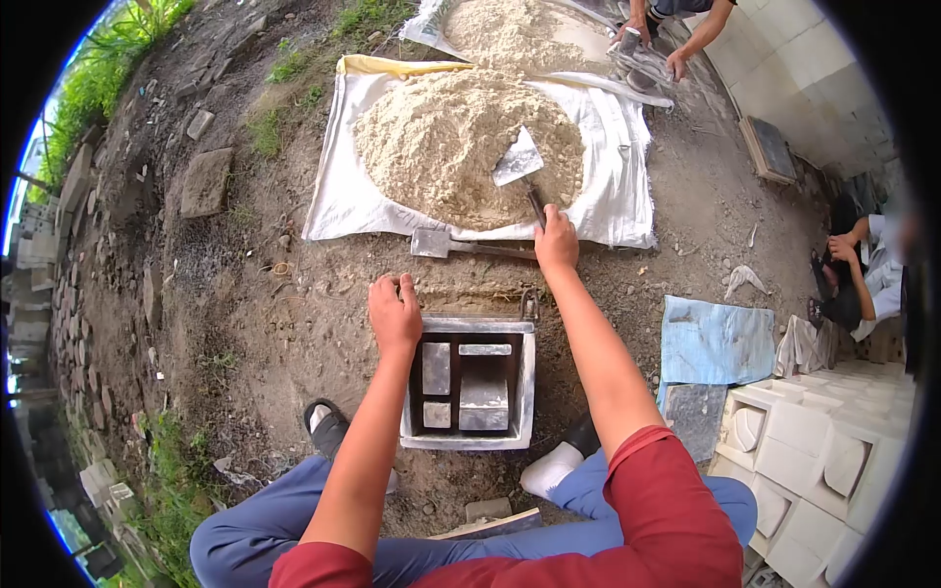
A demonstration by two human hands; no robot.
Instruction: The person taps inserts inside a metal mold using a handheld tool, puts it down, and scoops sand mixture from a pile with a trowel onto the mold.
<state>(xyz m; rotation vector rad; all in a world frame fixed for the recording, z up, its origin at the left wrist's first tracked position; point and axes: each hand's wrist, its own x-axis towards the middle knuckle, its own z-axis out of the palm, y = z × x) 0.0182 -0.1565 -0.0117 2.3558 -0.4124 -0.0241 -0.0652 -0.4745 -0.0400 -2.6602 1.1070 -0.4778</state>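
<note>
My right hand (557, 240) is wrapped round the dark handle of a trowel (520, 160). Its pale metal blade rests over the near right part of a heap of sandy mix (441, 137), which is spread on a white sheet (328, 211). My left hand (395, 312) holds nothing; its fingers are loosely bent and apart, just above the upper left corner of a metal mold box (527, 387). Inside the box are several block-shaped inserts (484, 394) with dark gaps between them. A hammer-like tool with a square metal head (429, 243) lies between the sheet and the box.
Another person's hands (676, 64) work by a second heap (510, 34) at the back. A person (867, 260) sits at the right. Pale molded blocks (799, 441) are stacked at lower right, near a blue cloth (716, 338). A stone (207, 183) lies left.
</note>
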